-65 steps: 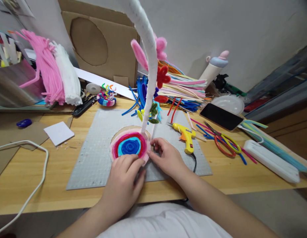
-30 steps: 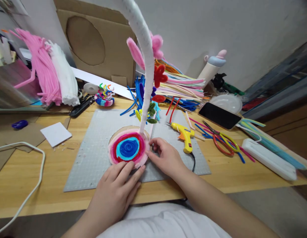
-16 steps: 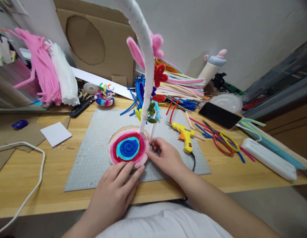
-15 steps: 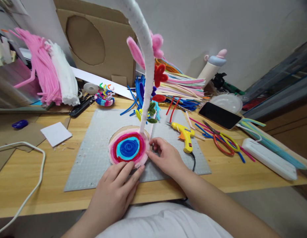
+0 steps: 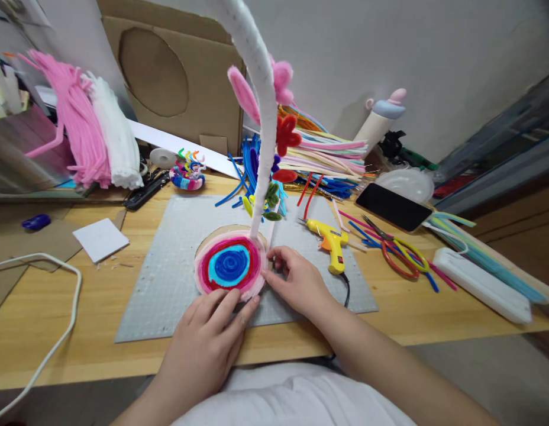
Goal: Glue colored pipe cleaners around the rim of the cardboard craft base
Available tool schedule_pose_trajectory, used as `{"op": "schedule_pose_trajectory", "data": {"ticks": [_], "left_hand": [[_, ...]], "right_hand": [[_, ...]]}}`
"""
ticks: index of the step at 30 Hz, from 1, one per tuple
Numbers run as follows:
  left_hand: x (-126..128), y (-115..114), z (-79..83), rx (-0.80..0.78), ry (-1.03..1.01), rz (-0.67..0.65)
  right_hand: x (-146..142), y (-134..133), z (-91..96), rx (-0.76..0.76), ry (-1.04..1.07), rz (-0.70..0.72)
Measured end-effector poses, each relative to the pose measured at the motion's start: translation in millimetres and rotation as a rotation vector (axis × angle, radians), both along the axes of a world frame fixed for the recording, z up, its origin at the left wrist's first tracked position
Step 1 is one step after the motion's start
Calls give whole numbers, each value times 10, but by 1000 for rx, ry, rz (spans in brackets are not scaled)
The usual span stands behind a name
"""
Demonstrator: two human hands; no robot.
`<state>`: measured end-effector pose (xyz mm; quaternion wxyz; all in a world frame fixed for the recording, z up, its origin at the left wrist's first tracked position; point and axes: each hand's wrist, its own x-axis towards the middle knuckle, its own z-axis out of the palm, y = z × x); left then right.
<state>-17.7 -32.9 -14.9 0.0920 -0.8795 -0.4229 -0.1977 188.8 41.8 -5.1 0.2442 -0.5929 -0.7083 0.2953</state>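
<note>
A round base [image 5: 230,265] coiled with pipe cleaners lies on the cutting mat: blue centre, light blue, red and pink rings, bare cardboard at its far left rim. From its far side rises a curved white fuzzy stem [image 5: 266,136] with pink, red, purple, green and yellow pipe-cleaner flowers. My left hand [image 5: 207,337] is bent over the near rim, fingertips pressed on it. At the right rim my right hand [image 5: 299,281] pinches a pale pink pipe cleaner [image 5: 271,228], whose loose end points up and away. My right fingertips partly hide it.
On the mat [image 5: 163,296], right of the base, lies a yellow glue gun [image 5: 330,239]. Farther right are scissors [image 5: 396,251], a phone [image 5: 393,206] and a white power strip [image 5: 481,284]. Pipe-cleaner bundles [image 5: 332,157] lie behind. A white cable [image 5: 74,296] crosses the left.
Hardly anything differs. Both hands keep their places at the rim, and the view has shifted very slightly.
</note>
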Motion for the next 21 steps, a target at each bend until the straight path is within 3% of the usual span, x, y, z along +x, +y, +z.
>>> {"op": "schedule_pose_trajectory", "data": {"ticks": [21], "left_hand": [[14, 13, -3, -8, -20, 7]], "right_hand": [[5, 10, -21, -3, 7, -6]]}}
